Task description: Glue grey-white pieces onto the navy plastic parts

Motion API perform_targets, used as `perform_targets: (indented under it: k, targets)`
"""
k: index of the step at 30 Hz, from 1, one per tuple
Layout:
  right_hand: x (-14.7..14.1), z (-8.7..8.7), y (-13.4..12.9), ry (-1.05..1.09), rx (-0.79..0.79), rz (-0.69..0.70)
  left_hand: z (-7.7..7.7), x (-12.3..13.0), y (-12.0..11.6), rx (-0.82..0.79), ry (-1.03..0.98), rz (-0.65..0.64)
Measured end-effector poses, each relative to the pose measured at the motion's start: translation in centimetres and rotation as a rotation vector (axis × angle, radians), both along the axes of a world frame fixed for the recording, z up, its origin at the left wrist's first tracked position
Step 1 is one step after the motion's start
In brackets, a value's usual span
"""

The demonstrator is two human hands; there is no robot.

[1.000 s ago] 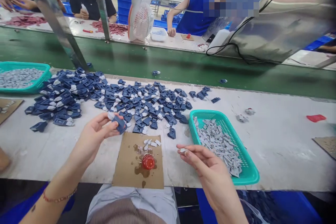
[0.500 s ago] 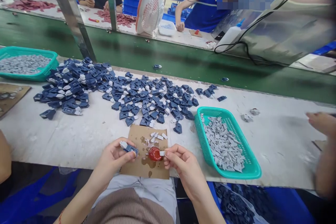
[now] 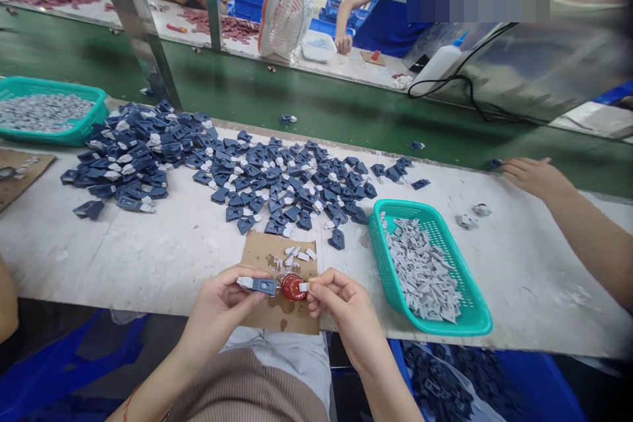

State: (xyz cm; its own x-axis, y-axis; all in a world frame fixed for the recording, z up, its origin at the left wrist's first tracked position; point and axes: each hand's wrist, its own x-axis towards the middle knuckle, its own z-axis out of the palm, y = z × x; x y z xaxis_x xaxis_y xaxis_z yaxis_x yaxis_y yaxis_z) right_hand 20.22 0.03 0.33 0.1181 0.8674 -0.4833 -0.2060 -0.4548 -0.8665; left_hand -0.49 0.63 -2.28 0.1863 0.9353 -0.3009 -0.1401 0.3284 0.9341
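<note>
My left hand (image 3: 225, 300) is closed on a dark blue plastic part (image 3: 262, 285) with a white tip, held level over the left side of a brown cardboard sheet (image 3: 304, 324). Between finger and thumb, my right hand (image 3: 336, 300) pinches a small light grey piece (image 3: 303, 287) at the right edge of a red cap (image 3: 291, 291) that looks wet and glossy. Whether the piece touches the cap I cannot tell. Several loose grey pieces (image 3: 303, 256) lie on the cardboard behind the cap, among wet stains.
Dark blue parts (image 3: 291, 184) are heaped beyond the cardboard. A teal basket (image 3: 487, 323) of grey pieces stands at right, another teal basket (image 3: 96, 120) at far left. A co-worker's hand (image 3: 531, 178) is by the green belt (image 3: 346, 115). Metal posts (image 3: 148, 39) rise behind.
My left hand has brought the blue part right, closer to the red cap, and turned it level. The grey piece has shifted slightly left over the cap. A co-worker's arm has reached in toward the belt.
</note>
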Motion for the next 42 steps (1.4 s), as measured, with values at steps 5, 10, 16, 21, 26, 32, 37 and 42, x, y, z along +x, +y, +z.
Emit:
perform_targets:
  k: [5,10,16,21,26,32,37,42]
  targets:
    - [-0.3,1.2,-0.3,0.061,0.016,0.012,0.6,0.8,-0.4,0.112,0.067,0.017]
    - [-1.9,3.1,-0.7,0.087,0.018,0.031,0.6,1.5,-0.8,0.291,0.157,0.041]
    - [-3.0,3.0,-0.7,0.111,0.031,0.035,1.3,1.9,-0.9,0.41,0.226,0.082]
    - [-3.2,2.4,-0.7,0.094,0.023,0.034,1.2,1.7,-1.1,0.425,0.243,0.078]
    - [-3.3,1.9,-0.8,0.086,0.014,0.075,0.9,1.7,-1.2,0.493,0.253,0.095]
    - [-4.1,2.4,-1.0,0.038,0.042,0.034,0.7,1.6,-1.2,0.707,0.287,0.149]
    - [-4.6,2.6,-1.1,0.034,0.055,0.036,0.6,1.4,-1.3,0.759,0.292,0.144]
    - [-4.3,2.5,-1.3,0.014,0.119,0.048,1.3,1.5,-1.2,0.716,0.233,0.149]
